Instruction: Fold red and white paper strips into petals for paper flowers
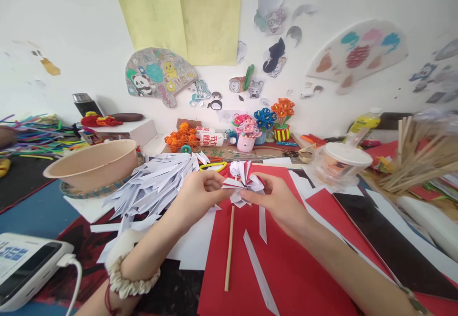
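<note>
Between both hands is a white and red folded paper flower (pixel 244 182), held up above a red paper sheet (pixel 300 278). My left hand (pixel 202 189) pinches its left petals between thumb and fingers. On the opposite side, my right hand (pixel 272 195) grips the flower, its thumb near the centre. A thin wooden stick (pixel 229 254) lies on the red sheet below the flower; whether its top end touches the flower is hidden. Two folded white paper strips rest there too, a longer one (pixel 259 273) and a shorter one (pixel 263 225).
A pile of folded white paper strips (pixel 153 182) lies left, beside a beige basin (pixel 93 165). Yellow-handled scissors (pixel 213 166) lie behind the flower. A dark phone-like slab (pixel 390 239), a lidded cup (pixel 343 163) and wooden sticks (pixel 411 158) are right. A white device (pixel 32 268) sits front left.
</note>
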Action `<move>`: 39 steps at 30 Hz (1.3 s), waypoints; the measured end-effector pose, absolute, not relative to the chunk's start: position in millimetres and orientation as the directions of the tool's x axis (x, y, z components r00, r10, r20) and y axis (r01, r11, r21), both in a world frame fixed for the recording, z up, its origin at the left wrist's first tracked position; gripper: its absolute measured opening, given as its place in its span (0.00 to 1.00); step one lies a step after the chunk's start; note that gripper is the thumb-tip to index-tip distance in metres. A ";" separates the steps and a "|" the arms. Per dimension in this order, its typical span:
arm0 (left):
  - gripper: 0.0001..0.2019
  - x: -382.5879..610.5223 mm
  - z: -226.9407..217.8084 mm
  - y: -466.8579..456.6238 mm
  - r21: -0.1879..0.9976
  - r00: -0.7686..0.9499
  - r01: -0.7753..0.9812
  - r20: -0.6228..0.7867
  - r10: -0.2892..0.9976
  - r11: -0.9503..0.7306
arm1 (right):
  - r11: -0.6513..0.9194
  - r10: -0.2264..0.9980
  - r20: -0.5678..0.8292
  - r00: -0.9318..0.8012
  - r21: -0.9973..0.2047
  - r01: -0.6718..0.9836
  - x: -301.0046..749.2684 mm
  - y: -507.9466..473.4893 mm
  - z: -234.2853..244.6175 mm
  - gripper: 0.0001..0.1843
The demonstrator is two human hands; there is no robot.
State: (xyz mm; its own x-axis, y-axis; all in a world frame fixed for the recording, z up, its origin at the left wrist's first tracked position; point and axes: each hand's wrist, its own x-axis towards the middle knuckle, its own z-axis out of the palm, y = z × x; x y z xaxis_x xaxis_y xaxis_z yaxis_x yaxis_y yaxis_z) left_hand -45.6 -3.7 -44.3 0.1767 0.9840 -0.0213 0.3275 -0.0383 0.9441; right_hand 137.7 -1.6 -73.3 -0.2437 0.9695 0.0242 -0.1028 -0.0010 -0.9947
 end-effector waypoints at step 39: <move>0.11 -42.0 -41.7 -7.7 0.819 0.184 0.511 0.193 0.964 -0.261 | 0.033 0.961 0.052 -0.273 -0.997 -0.072 136.0 -4.4 -68.5 0.10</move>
